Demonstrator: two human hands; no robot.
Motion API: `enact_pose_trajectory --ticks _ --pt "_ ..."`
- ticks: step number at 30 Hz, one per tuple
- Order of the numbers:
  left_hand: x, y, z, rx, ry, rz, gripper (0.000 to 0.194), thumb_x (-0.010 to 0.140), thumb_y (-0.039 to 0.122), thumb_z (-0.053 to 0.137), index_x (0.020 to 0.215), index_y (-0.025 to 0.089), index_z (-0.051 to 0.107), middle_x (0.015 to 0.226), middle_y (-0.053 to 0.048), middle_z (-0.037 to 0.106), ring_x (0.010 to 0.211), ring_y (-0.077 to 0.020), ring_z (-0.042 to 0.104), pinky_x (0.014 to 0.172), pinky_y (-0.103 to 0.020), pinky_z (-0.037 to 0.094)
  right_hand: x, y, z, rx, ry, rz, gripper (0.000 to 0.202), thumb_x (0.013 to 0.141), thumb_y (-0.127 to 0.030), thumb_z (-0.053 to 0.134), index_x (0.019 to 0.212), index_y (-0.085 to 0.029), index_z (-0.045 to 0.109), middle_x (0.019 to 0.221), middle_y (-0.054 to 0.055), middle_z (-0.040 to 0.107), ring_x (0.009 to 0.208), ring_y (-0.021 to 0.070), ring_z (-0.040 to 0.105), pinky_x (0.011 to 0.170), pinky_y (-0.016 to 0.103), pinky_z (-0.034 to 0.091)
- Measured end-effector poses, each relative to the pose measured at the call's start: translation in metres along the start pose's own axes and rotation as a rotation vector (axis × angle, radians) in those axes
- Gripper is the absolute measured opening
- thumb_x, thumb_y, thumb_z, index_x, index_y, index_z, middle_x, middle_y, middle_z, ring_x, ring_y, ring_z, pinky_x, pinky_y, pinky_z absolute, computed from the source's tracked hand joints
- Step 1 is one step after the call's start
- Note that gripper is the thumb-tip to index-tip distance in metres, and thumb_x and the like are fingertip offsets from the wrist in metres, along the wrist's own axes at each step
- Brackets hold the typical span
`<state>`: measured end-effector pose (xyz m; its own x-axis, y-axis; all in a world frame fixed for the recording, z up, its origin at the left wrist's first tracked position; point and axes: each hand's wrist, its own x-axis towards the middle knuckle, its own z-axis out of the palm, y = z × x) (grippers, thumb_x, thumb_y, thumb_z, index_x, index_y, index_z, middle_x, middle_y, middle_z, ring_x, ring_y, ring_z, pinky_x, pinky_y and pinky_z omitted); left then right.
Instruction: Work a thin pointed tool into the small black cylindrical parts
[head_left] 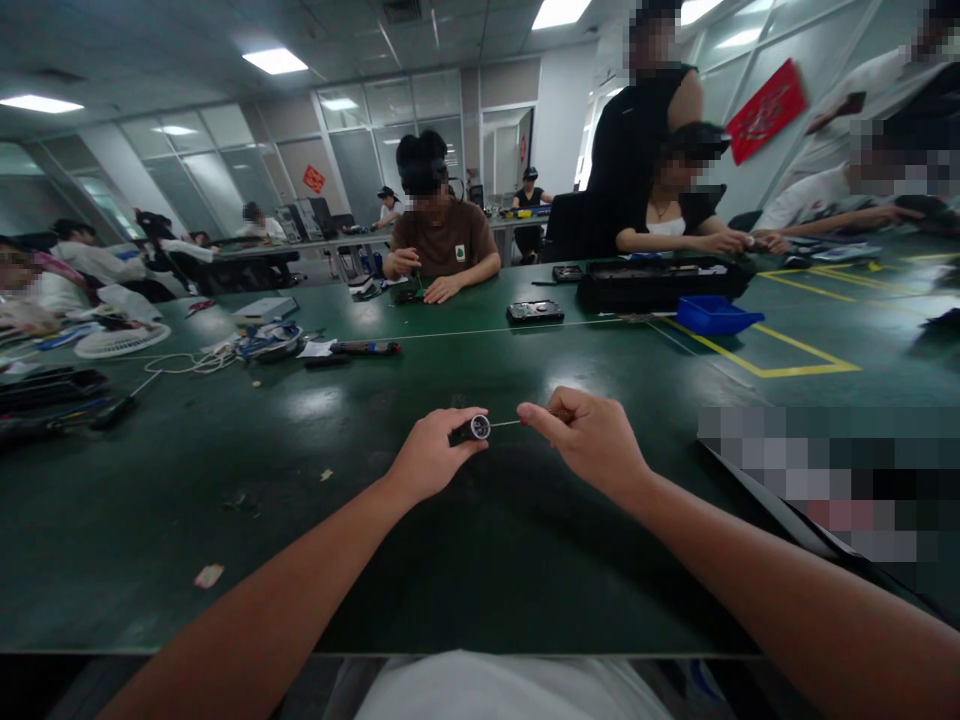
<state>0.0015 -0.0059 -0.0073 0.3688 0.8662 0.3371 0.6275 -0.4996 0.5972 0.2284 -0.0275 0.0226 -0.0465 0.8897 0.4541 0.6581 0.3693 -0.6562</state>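
Observation:
My left hand (435, 452) is closed round a small dark cylinder (478, 428) with a silvery round end that faces the camera. To its right, my right hand (592, 435) grips a screwdriver by its handle, which the fingers mostly cover. The screwdriver's thin metal shaft (506, 423) points left and reaches the side of the cylinder. Whether the tip touches it or sits inside it is too small to tell. Both hands are above the green table (525, 560), near its middle.
A blue tray (716, 315) and a black case (660, 285) stand at the back right. An opened device (535, 311) lies ahead. Tools (366, 348), cables (202, 360) and a white fan cover (122, 340) are on the left. A person (442, 240) works opposite.

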Motion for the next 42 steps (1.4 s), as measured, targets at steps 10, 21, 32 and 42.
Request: enact_pose_trajectory --ticks 10,21,32,42 --pt "0.0011 -0.0003 -0.0006 -0.007 -0.006 -0.009 0.040 0.083 0.024 0.072 0.122 0.027 0.066 0.115 -0.001 0.069 0.108 -0.0211 0.062 0.098 -0.035 0.045 -0.0013 -0.0020 -0.0020 0.099 -0.179 -0.145 0.015 0.094 -0.030 0.051 0.096 -0.022 0.063 0.082 0.002 0.069 0.075 0.0183 0.065 0.068 0.031 0.046" --pt "0.0007 -0.0034 0.0002 -0.001 -0.014 -0.022 0.041 0.083 0.023 0.073 0.122 0.028 0.066 0.117 -0.001 0.069 0.110 -0.0210 0.061 0.099 -0.036 0.044 -0.0014 0.0008 -0.0002 0.022 -0.211 -0.195 0.026 0.096 -0.027 0.048 0.119 -0.021 0.058 0.096 0.007 0.071 0.086 0.0213 0.066 0.073 0.034 0.048" --pt "-0.0006 -0.0027 0.0023 0.019 -0.045 -0.012 0.040 0.082 0.024 0.074 0.121 0.029 0.067 0.116 0.001 0.070 0.108 -0.0204 0.062 0.098 -0.036 0.044 0.0027 0.0006 -0.0008 -0.007 -0.238 -0.107 0.029 0.098 -0.033 0.045 0.120 -0.022 0.061 0.083 0.003 0.070 0.067 0.0188 0.063 0.061 0.031 0.044" --pt "0.0005 -0.0048 0.0032 0.005 -0.028 -0.010 0.041 0.081 0.023 0.074 0.121 0.028 0.067 0.115 -0.002 0.070 0.108 -0.0213 0.062 0.099 -0.036 0.045 0.0023 -0.0003 -0.0017 -0.004 -0.262 -0.086 0.035 0.100 -0.040 0.040 0.102 -0.021 0.069 0.077 0.003 0.070 0.068 0.0192 0.064 0.062 0.032 0.045"
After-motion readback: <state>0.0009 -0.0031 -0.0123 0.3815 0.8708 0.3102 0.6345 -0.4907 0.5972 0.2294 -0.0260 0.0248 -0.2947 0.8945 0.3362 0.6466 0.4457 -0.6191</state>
